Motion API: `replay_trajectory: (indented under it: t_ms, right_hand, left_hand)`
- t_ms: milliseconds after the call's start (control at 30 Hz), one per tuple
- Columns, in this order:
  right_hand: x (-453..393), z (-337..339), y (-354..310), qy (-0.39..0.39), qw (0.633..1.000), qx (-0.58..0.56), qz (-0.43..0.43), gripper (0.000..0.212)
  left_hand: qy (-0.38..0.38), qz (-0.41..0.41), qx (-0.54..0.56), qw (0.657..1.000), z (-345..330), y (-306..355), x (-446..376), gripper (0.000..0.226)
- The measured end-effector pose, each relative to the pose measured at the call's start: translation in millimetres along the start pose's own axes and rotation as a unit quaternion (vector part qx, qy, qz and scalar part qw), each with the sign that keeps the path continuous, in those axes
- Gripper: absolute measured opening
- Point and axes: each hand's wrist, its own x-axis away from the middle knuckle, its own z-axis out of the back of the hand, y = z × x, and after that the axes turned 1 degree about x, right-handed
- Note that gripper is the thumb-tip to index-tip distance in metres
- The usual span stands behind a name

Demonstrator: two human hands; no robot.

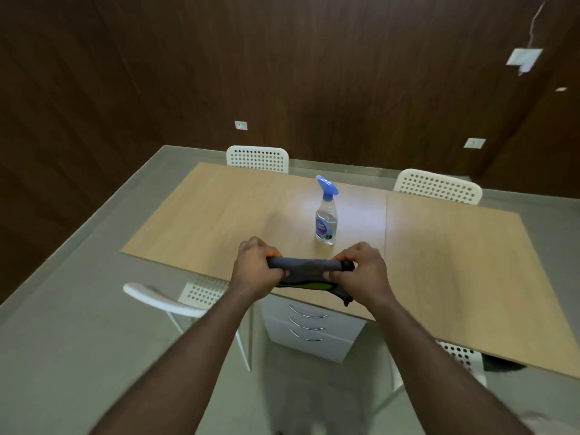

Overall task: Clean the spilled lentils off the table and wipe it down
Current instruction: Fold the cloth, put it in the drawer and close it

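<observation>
Closest to me, both forearms reach forward from the bottom of the view, and I have my left hand (254,265) and right hand (361,271) curled tight around the 2 ends of a dark grey cloth (309,270) — it is rolled or bunched into a bar between the fists, with a strip of yellow-green showing along its lower edge and a dark corner hanging down by my right wrist. The cloth is held just over the near edge of the table (455,262); I cannot tell whether it touches the wood. Under that edge I see a white drawer unit (309,331) with 3 curved handles, and a white perforated chair (175,298) to the left of it. Further out on the light wooden top, just beyond my hands, a clear spray bottle (326,215) with a blue trigger head stands upright. I can make out no lentils on the surface at this sharpness. At the far side — 2 more white chairs (257,158) against the table, then a dark wood-panelled wall (282,73).
</observation>
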Motion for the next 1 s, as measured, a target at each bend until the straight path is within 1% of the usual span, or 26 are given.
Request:
replay_trajectory:
  t_ms: [33, 67, 100, 133, 167, 200, 233, 267, 367, 433, 467, 533, 600, 633, 667, 700, 767, 800, 833, 867, 933, 967, 1000]
  right_hand:
    - [-3, 2, 2, 0.001, 1.000, -0.027, 0.009, 0.022]
    - [-6, 6, 4, -0.011, 0.996, -0.089, -0.003, 0.021]
    - [-7, 9, 5, -0.032, 0.984, -0.171, -0.031, 0.018]
    - [-8, 12, 5, -0.054, 0.965, -0.249, -0.063, 0.014]
    - [-9, 14, 4, -0.068, 0.945, -0.307, -0.091, 0.012]
    - [-9, 15, 3, -0.069, 0.932, -0.338, -0.111, 0.012]
    - [-9, 14, 2, -0.061, 0.923, -0.358, -0.128, 0.015]
    - [-9, 12, 1, -0.055, 0.917, -0.370, -0.140, 0.017]
    - [-6, 8, 4, -0.030, 0.906, -0.384, -0.175, 0.017]
    - [-4, 14, 9, -0.047, 0.908, -0.376, -0.181, 0.022]
    - [-4, 19, 13, -0.077, 0.909, -0.369, -0.180, 0.026]
    - [-5, 33, 19, -0.172, 0.910, -0.333, -0.176, 0.038]
    - [-9, 44, 21, -0.271, 0.908, -0.274, -0.166, 0.057]
    - [-11, 45, 18, -0.307, 0.906, -0.243, -0.159, 0.060]
    - [-12, 45, 14, -0.335, 0.906, -0.213, -0.148, 0.057]
    - [-12, 43, 9, -0.348, 0.906, -0.195, -0.140, 0.049]
    - [-13, 34, 0, -0.335, 0.908, -0.206, -0.143, 0.036]
    - [-13, 30, -1, -0.316, 0.907, -0.233, -0.149, 0.033]
    - [-12, 26, -1, -0.291, 0.904, -0.268, -0.161, 0.032]
    - [-11, 22, 0, -0.262, 0.899, -0.305, -0.173, 0.032]
    - [-8, 15, 3, -0.214, 0.884, -0.369, -0.190, 0.033]
    - [-7, 11, 4, -0.199, 0.876, -0.393, -0.196, 0.035]
    - [-6, 8, 5, -0.189, 0.870, -0.408, -0.203, 0.038]
  left_hand:
    - [-0.010, 0.000, 0.068, 0.998, 1, -5, -3, 0.019]
    - [-0.035, 0.013, 0.173, 0.984, 3, -8, -5, 0.022]
    - [-0.068, 0.036, 0.282, 0.956, 4, -8, -6, 0.023]
    - [-0.095, 0.061, 0.370, 0.922, 5, -8, -7, 0.023]
    - [-0.111, 0.086, 0.427, 0.893, 5, -8, -7, 0.025]
    - [-0.122, 0.105, 0.454, 0.876, 3, -7, -7, 0.030]
    - [-0.131, 0.118, 0.465, 0.867, 0, -6, -9, 0.034]
    - [-0.135, 0.128, 0.466, 0.865, -3, -5, -9, 0.033]
    - [-0.138, 0.144, 0.461, 0.865, -15, 1, -10, 0.025]
    - [-0.151, 0.139, 0.463, 0.862, -17, 3, -10, 0.028]
    - [-0.162, 0.136, 0.459, 0.863, -15, 4, -11, 0.034]
    - [-0.197, 0.123, 0.437, 0.869, -9, 7, -15, 0.042]
    - [-0.240, 0.111, 0.419, 0.869, -1, 19, -19, 0.040]
    - [-0.261, 0.103, 0.415, 0.866, 1, 25, -21, 0.038]
    - [-0.279, 0.095, 0.408, 0.864, 3, 32, -23, 0.036]
    - [-0.291, 0.090, 0.401, 0.864, 3, 39, -26, 0.035]
    - [-0.293, 0.099, 0.403, 0.861, 2, 46, -32, 0.032]
    - [-0.285, 0.115, 0.424, 0.852, 1, 48, -34, 0.034]
    - [-0.270, 0.142, 0.451, 0.839, -1, 48, -35, 0.041]
    - [-0.253, 0.176, 0.483, 0.820, -2, 47, -34, 0.049]
    - [-0.230, 0.228, 0.554, 0.767, -11, 41, -26, 0.058]
    - [-0.226, 0.238, 0.576, 0.749, -18, 38, -19, 0.058]
    - [-0.230, 0.243, 0.581, 0.742, -27, 34, -11, 0.057]
